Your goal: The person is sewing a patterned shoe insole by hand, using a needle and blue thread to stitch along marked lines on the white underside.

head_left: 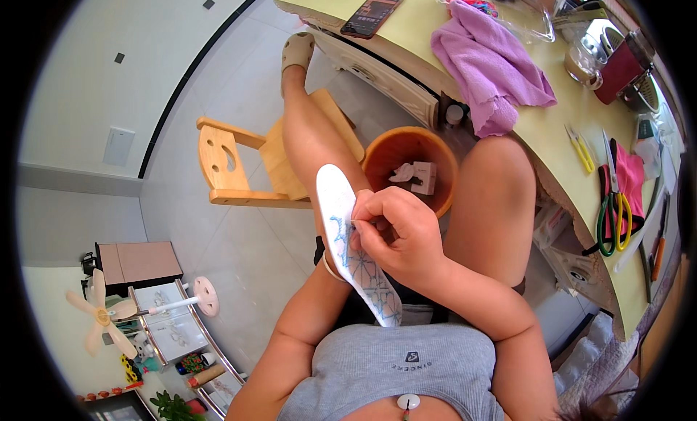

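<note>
A long white insole (pixel 336 196) with blue line patterns stands tilted in front of my lap. My left hand (pixel 329 260) is behind it, holding it up from the back; its fingers are mostly hidden by the insole, and a bracelet circles that wrist. My right hand (pixel 399 229) is closed in a pinch against the insole's patterned face. A thin, pale thing shows at its fingertips, too small to name.
A wooden bin (pixel 441 145) with crumpled paper and a small box stands between my knees, beside a wooden chair (pixel 225 160). On the yellow table lie a purple cloth (pixel 490 62), a phone (pixel 373 14), yellow snips (pixel 580 149) and scissors (pixel 613 210). A fan (pixel 105 313) stands lower left.
</note>
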{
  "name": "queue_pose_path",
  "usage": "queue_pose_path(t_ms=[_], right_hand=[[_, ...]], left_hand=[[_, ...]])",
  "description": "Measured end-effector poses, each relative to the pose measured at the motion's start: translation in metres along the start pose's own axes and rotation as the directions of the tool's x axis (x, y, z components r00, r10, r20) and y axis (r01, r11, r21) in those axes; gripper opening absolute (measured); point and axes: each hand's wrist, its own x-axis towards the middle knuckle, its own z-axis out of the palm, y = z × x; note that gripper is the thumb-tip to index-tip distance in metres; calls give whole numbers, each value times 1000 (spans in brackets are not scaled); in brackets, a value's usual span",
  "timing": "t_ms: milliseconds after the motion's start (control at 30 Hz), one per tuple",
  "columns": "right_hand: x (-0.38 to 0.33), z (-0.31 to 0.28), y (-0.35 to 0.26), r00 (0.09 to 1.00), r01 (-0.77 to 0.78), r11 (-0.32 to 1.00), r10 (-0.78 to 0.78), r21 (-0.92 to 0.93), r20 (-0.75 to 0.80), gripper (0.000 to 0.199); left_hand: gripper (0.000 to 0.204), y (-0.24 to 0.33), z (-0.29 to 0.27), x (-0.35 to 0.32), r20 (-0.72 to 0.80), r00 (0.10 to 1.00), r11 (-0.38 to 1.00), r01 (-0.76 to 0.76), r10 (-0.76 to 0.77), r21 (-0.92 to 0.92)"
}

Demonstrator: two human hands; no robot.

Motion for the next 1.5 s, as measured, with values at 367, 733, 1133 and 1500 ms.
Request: queue_pose_path(t_ms=[367,733,1133,1500], right_hand=[[3,-9,-13,995,88,995,-90,-35,-50,17],[4,-11,-14,995,90,996,-91,-23,-29,16],[4,-31,18,905,-380,861,421,338,-58,18],[15,-31,-4,922,343,784,-386,-518,27,19]], left_hand=[[32,-6,0,-1,69,997,999,-34,34,1],[32,-7,-6,-3,81,996,999,-41,40,17],[37,26,53,4,-399,916,874,160,42,460],[25,23,77,-6,-359,884,597,119,300,793]])
